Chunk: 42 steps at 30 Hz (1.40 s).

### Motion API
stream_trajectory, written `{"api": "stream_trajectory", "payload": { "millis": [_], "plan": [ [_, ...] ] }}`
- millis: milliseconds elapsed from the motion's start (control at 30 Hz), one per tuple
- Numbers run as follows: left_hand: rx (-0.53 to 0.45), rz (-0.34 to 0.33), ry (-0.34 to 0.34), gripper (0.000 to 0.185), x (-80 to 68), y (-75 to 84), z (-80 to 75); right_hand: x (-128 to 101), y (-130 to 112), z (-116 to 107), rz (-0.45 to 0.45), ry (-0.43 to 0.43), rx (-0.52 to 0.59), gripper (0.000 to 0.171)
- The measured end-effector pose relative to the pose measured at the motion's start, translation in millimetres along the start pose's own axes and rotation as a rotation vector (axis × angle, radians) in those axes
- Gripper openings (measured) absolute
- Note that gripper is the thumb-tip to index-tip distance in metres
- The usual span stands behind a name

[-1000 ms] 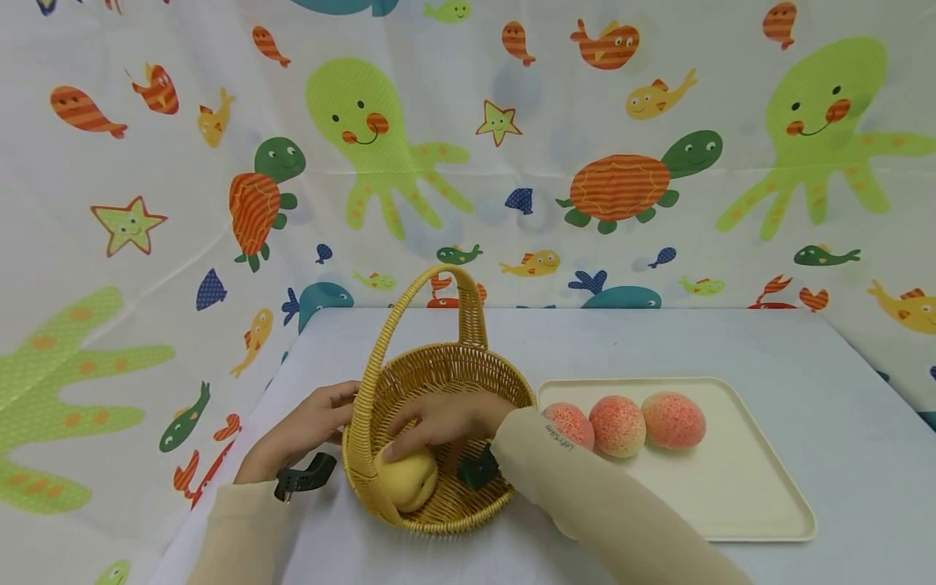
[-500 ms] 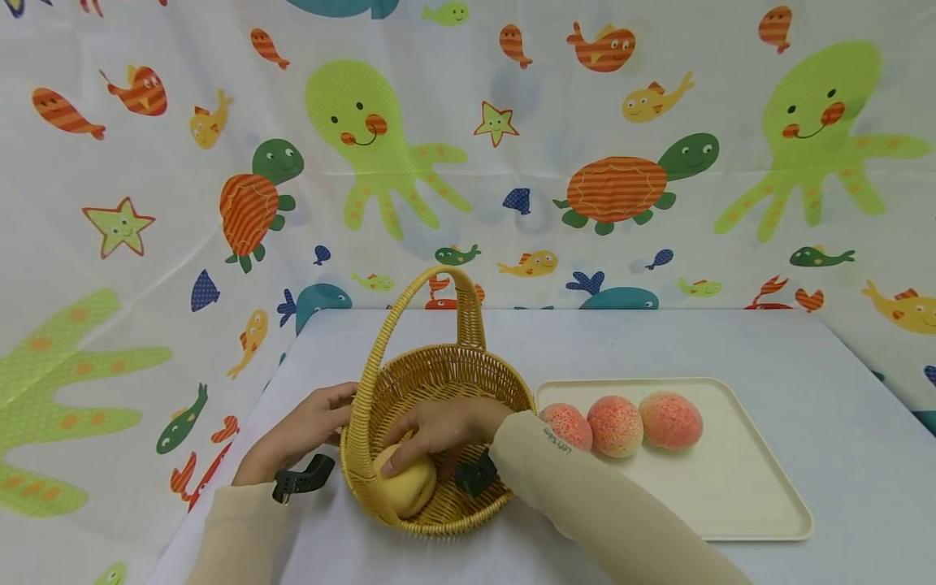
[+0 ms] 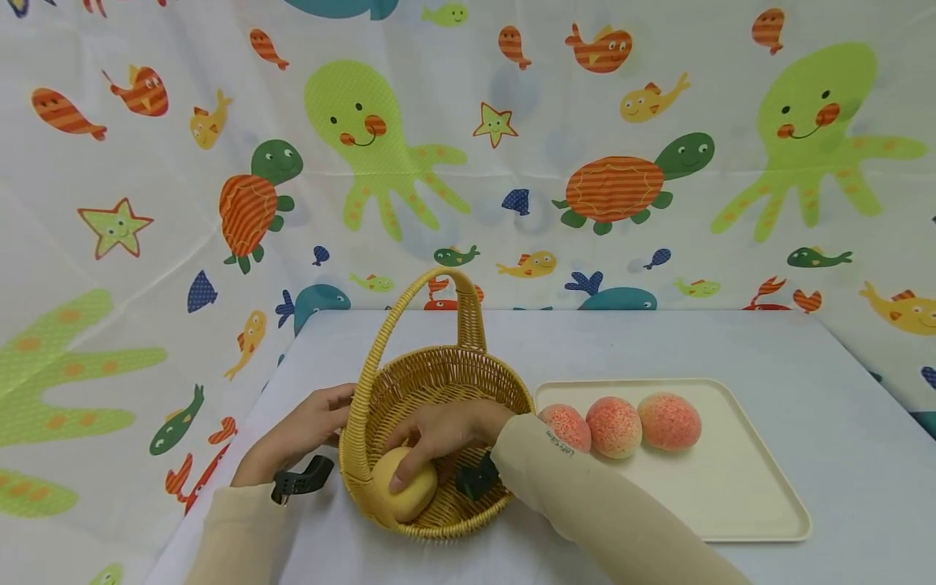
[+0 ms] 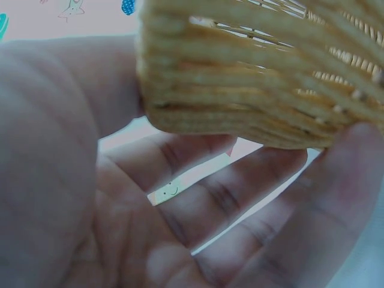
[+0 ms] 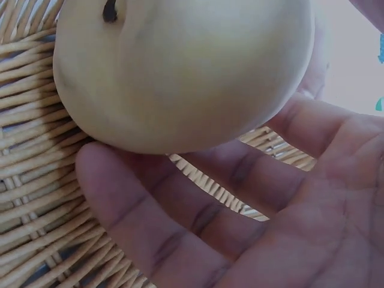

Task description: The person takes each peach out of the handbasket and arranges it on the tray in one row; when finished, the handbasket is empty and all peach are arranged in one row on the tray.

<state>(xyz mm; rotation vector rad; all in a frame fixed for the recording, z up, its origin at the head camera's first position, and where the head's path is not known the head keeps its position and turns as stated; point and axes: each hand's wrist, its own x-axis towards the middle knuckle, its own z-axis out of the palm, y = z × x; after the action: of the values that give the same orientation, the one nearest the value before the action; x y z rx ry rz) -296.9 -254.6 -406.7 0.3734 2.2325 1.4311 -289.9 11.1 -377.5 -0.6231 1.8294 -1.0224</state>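
In the head view, a round yellow peach (image 3: 404, 485) sits at the near left inside the wicker basket (image 3: 504, 496). My right hand (image 3: 446, 429) reaches into the basket and holds this peach, thumb over its top. In the right wrist view the peach (image 5: 198, 66) shows a crease and a dark stem hollow, with fingers (image 5: 114, 186) curled beneath it. Outside the basket, my left hand (image 3: 310, 424) touches the left wall, its fingertips partly hidden by the handle's base. The left wrist view shows loosely extended fingers (image 4: 204, 198) against the basket's woven side (image 4: 240, 78).
Right of the basket, a cream tray (image 3: 738, 487) bears three pink-red peaches (image 3: 616, 426) along its far left part. The basket's tall handle (image 3: 387, 333) arches above the opening. Behind the white table (image 3: 658, 345) hangs a curtain (image 3: 468, 106) printed with sea animals.
The right hand's thumb has shifted down onto the near top of the yellow peach, and the peach has turned slightly. My left hand stays at the basket's side.
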Motion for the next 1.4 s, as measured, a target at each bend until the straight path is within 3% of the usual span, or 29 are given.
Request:
{"api": "stream_trajectory", "payload": {
  "millis": [433,733,1200,1400],
  "plan": [
    [-0.002,0.005,-0.008,0.046,-0.8,1.2,0.6,-3.7,3.2,-1.2,-0.069,-0.011,-0.024,0.047],
    [0.003,-0.001,-0.001,0.049,-0.9,1.8,1.2,-6.1,3.7,0.0,-0.042,-0.025,-0.021,0.051],
    [-0.008,0.005,-0.005,0.048,-0.8,-1.0,0.8,-18.2,3.3,-8.0,-0.144,0.090,-0.132,0.057],
    [0.002,0.008,-0.003,0.048,-0.3,-0.5,0.3,-32.2,12.3,-15.5,-0.180,0.141,-0.082,0.057]
  ]
}}
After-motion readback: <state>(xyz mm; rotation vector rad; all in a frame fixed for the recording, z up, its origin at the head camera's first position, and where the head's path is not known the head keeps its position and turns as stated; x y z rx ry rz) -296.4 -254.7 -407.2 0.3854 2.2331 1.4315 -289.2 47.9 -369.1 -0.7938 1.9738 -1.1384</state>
